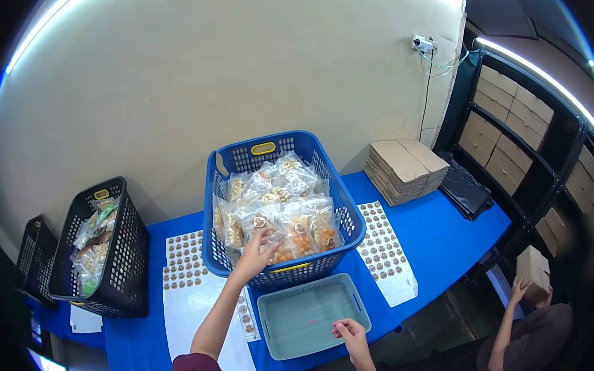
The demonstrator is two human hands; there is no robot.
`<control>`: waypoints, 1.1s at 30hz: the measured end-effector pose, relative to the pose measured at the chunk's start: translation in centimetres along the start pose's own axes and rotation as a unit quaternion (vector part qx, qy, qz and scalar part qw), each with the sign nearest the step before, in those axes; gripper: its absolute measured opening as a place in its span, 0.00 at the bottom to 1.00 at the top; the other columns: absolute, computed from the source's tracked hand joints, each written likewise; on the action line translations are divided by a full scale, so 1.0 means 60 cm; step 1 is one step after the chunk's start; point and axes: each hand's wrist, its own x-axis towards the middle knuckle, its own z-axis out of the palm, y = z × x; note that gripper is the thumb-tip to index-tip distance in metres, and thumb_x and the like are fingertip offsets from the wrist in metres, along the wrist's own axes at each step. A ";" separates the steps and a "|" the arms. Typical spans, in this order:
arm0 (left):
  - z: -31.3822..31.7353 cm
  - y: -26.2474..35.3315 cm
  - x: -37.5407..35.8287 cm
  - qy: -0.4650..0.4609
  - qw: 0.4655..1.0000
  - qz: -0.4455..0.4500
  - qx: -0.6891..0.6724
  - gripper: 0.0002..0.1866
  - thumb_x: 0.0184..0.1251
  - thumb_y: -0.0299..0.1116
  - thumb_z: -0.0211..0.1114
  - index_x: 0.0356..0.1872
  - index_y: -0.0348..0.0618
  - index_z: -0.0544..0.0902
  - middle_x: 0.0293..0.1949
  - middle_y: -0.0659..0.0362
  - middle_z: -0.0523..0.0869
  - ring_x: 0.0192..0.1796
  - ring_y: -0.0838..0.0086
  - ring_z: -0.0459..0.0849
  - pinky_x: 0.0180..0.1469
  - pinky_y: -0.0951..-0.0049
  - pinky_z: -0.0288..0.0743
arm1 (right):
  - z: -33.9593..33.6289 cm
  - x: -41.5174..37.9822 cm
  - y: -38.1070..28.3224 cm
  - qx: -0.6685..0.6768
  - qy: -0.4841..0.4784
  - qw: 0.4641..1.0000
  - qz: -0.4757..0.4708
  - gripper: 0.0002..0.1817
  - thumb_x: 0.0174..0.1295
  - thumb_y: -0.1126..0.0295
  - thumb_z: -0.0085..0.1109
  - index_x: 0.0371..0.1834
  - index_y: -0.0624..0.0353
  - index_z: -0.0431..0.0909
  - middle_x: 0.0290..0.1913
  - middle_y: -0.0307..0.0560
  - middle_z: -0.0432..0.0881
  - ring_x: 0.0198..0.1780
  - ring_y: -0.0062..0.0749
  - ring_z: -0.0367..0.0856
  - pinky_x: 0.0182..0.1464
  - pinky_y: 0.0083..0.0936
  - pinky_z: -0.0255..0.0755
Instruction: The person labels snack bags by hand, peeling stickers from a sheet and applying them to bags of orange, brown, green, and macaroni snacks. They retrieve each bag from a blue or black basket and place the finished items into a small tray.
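My left hand [257,255] reaches over the front of a large blue basket [356,231], its fingers apart and against the clear snack packets [299,227]. Each of these packets shows a small round sticker, with pale or orange pieces inside. Above the right side of a shallow grey-green tray [297,320], my right hand [350,332] is closed, thumb and fingers pinched together. Whatever may be between those fingertips is too small to make out. Sheets of round stickers [384,248] lie to the right of the basket, and more sticker sheets [183,258] to its left.
Black baskets [136,261] stand on the left, one with filled packets. Flattened cardboard boxes [404,170] are stacked at the back right beside black plastic bags [465,187]. At lower right, another person [530,341] holds a cardboard box [533,274] near shelves [544,166].
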 end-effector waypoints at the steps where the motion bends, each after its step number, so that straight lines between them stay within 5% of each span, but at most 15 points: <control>1: -0.010 0.009 -0.011 0.014 0.999 0.000 -0.035 0.23 0.60 0.36 0.58 0.53 0.35 0.66 0.50 0.49 0.74 0.51 0.66 0.75 0.51 0.68 0.69 | -0.001 0.003 0.006 0.000 0.004 1.000 0.003 0.07 0.60 0.73 0.50 0.33 0.66 0.75 0.28 0.44 0.78 0.29 0.20 0.74 0.35 0.16 0.68; 10: -0.109 0.029 -0.180 0.193 0.973 0.003 -0.126 0.11 0.62 0.25 0.53 0.45 0.36 0.72 0.43 0.55 0.78 0.47 0.74 0.77 0.49 0.75 0.70 | 0.037 0.047 0.007 0.004 -0.007 1.000 0.011 0.14 0.61 0.69 0.51 0.17 0.60 0.68 0.20 0.39 0.72 0.23 0.16 0.69 0.30 0.14 0.63; 20: -0.202 -0.035 -0.352 0.444 0.881 -0.117 -0.116 0.07 0.65 0.25 0.50 0.40 0.35 0.73 0.37 0.58 0.79 0.41 0.77 0.77 0.45 0.79 0.69 | 0.170 0.100 -0.022 0.011 -0.066 0.997 -0.038 0.14 0.62 0.70 0.49 0.17 0.58 0.67 0.18 0.38 0.71 0.22 0.17 0.69 0.28 0.14 0.63; 33: -0.420 -0.086 -0.441 0.504 0.857 -0.036 -0.105 0.06 0.64 0.22 0.49 0.37 0.33 0.75 0.32 0.58 0.79 0.37 0.78 0.77 0.44 0.79 0.71 | 0.368 0.052 0.013 0.032 -0.060 0.996 -0.057 0.12 0.61 0.70 0.50 0.19 0.58 0.68 0.19 0.37 0.71 0.23 0.16 0.68 0.29 0.14 0.62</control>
